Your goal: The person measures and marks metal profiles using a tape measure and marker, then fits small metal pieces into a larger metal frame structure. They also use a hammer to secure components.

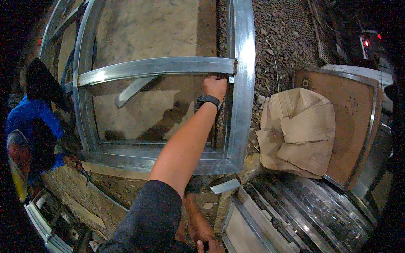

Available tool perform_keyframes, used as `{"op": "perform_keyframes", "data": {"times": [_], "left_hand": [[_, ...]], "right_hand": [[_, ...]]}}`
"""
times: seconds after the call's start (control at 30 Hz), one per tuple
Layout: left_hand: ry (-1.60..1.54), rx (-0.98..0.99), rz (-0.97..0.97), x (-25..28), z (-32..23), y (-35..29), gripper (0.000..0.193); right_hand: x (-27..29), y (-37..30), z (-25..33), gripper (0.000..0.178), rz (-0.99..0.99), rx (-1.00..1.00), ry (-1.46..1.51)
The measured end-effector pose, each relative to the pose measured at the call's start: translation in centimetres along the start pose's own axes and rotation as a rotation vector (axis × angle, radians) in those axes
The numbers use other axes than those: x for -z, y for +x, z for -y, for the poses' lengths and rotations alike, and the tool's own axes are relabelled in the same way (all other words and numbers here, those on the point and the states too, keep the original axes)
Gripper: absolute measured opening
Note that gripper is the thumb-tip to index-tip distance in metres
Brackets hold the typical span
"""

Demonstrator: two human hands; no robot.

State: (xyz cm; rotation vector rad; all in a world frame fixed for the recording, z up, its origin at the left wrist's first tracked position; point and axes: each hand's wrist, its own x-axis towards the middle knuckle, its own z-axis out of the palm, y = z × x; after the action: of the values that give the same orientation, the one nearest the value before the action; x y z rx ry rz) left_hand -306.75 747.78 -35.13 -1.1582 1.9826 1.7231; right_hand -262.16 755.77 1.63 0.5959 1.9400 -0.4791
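Fingers of the left hand curl shut at the corner where the horizontal crossbar meets the right upright of a galvanised metal frame; whether they pinch a small fastener or just press on the joint cannot be told, since the knuckles hide it. A dark watch sits on that wrist. The right hand hangs low at the bottom edge, near a short offcut of metal channel; its fingers are cut off by the edge, so their state cannot be told.

The frame lies over a concrete slab with gravel beside it. Its outer rails and the crossbar appear already set in place, while a loose diagonal piece lies inside unattached, so the assembly looks partly done, with this joint in hand. Crumpled cardboard rests on a brown board to the right. A person in a blue sleeve crouches at the left.
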Motion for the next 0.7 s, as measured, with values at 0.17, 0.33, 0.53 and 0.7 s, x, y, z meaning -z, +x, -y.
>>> {"op": "perform_keyframes", "data": {"times": [0.17, 0.33, 0.53, 0.7], "left_hand": [[-0.077, -0.106, -0.095, -0.1, 0.6, 0.1, 0.020], [0.086, -0.110, -0.069, -0.1, 0.9, 0.9, 0.033], [0.098, -0.045, -0.054, 0.1, 0.1, 0.1, 0.033], [-0.028, -0.132, -0.090, 0.4, 2.3, 1.0, 0.028]], "right_hand": [[-0.1, -0.1, -0.2, 0.078, 0.038, -0.022, -0.003], [-0.7, -0.2, -0.4, 0.077, -0.004, -0.010, -0.002], [-0.7, -0.2, -0.1, 0.073, -0.026, -0.030, 0.071], [0.0, -0.1, 0.4, 0.073, 0.017, -0.029, 0.028]]}}
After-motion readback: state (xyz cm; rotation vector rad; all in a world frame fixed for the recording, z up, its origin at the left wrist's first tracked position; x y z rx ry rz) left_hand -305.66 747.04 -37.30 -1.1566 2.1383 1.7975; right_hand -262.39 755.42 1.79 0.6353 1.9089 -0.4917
